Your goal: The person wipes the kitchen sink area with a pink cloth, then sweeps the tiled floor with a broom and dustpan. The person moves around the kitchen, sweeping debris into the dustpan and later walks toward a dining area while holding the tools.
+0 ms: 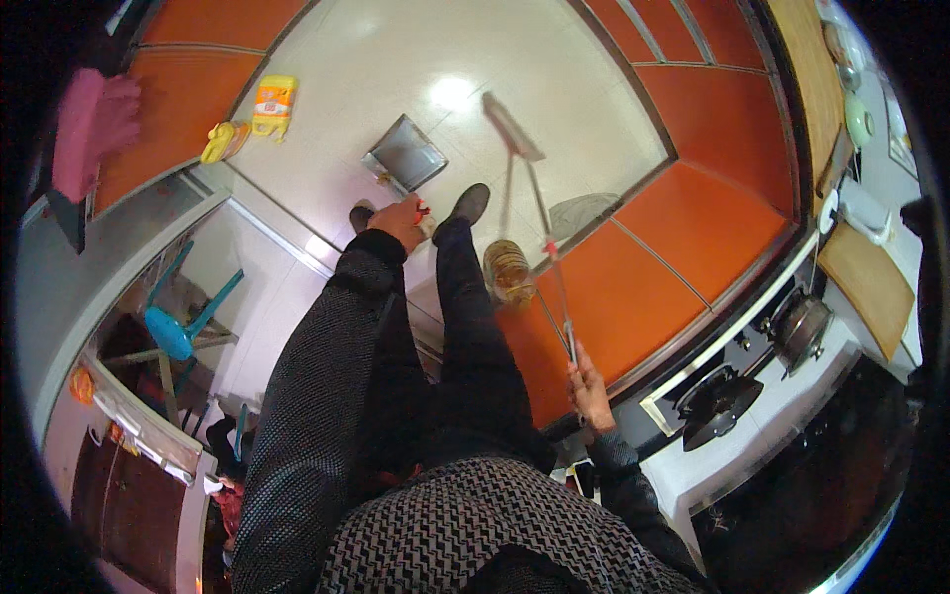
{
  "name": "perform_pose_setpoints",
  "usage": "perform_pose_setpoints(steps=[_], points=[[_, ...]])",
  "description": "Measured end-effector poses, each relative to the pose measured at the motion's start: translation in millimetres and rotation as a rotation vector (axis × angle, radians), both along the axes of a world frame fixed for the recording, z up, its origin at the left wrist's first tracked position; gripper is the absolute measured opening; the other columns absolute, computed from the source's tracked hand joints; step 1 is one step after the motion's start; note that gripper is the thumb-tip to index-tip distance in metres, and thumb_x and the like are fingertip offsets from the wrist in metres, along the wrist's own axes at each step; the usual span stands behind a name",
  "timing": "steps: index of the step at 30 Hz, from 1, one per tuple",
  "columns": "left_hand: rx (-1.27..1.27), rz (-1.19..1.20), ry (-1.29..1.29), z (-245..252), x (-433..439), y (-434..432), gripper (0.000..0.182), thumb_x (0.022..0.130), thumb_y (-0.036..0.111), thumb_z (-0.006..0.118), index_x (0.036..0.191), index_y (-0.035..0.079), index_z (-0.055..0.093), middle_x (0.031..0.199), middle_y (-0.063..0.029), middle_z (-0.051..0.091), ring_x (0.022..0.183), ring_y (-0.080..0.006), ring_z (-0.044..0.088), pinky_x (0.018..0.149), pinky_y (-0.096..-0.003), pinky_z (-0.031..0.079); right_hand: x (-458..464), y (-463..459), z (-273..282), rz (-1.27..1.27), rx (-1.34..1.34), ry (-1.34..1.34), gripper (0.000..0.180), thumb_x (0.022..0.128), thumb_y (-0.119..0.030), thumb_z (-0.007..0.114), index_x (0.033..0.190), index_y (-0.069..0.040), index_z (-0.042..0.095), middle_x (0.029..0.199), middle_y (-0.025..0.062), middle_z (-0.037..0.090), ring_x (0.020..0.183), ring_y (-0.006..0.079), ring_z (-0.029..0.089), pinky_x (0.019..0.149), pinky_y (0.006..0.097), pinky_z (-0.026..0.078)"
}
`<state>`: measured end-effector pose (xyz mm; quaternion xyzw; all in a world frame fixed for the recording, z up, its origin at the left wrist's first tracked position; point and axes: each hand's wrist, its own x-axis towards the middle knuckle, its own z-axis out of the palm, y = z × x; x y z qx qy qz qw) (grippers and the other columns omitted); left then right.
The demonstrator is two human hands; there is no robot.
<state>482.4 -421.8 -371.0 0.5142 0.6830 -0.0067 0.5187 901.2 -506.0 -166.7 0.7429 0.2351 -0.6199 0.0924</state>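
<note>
My right hand (589, 392) is closed around the long thin handle of a broom (516, 135), whose head rests near the middle of the pale tiled floor. My left hand (401, 223) is extended low above my shoe, with something small and red at its fingers; what it is and whether it is gripped cannot be told. Just beyond that hand lies a square metal dustpan or tray (407, 154) with a little debris at its near corner. A large jar or bottle with brownish contents (509, 272) stands by the orange cabinets, close to my leg.
Yellow plastic jugs (274, 105) are on the floor by the left cabinets. Orange cabinets (623, 267) edge the right side, below a gas stove (718, 405) with a pot (800, 330). A blue stool (170, 333) and part of another person (228, 512) are beyond the doorway at left.
</note>
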Motion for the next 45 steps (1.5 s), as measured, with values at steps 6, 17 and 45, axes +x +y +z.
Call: perform_pose_setpoints(steps=[6,17,45], points=[[-0.001,0.067,-0.008,-2.9,9.7,6.1,0.043,0.085,0.036,0.065,0.111,0.003,0.052,0.096,-0.0246,0.067,0.094,-0.0423,0.064,0.080,-0.0501,0.048,-21.8,9.8,-56.8,0.640,0.427,0.173,0.056,0.101,-0.010,0.046,0.154,-0.016,0.028,0.096,-0.0006,0.053,0.071,0.0084,0.048,0.062,0.0240,0.045],[-0.017,0.311,-0.024,6.2,-14.2,-44.4,0.047,0.084,0.039,0.067,0.111,0.003,0.053,0.096,-0.0228,0.067,0.094,-0.0408,0.065,0.082,-0.0482,0.050,-28.2,57.3,-50.7,0.349,0.216,0.110,0.061,0.102,-0.023,0.047,0.156,-0.018,0.019,0.082,-0.0001,0.056,0.055,0.0091,0.043,0.047,0.0298,0.039],[-0.177,0.964,-0.323,-17.9,-46.6,-86.0,0.041,0.087,0.020,0.063,0.122,0.003,0.049,0.092,-0.0158,0.068,0.054,-0.0236,0.066,0.047,-0.0349,0.052,-130.6,199.2,-78.1,0.323,-0.297,0.187,0.042,0.097,-0.020,0.050,0.138,-0.011,0.051,0.070,-0.0043,0.050,0.055,0.0120,0.042,0.052,0.0262,0.041]])
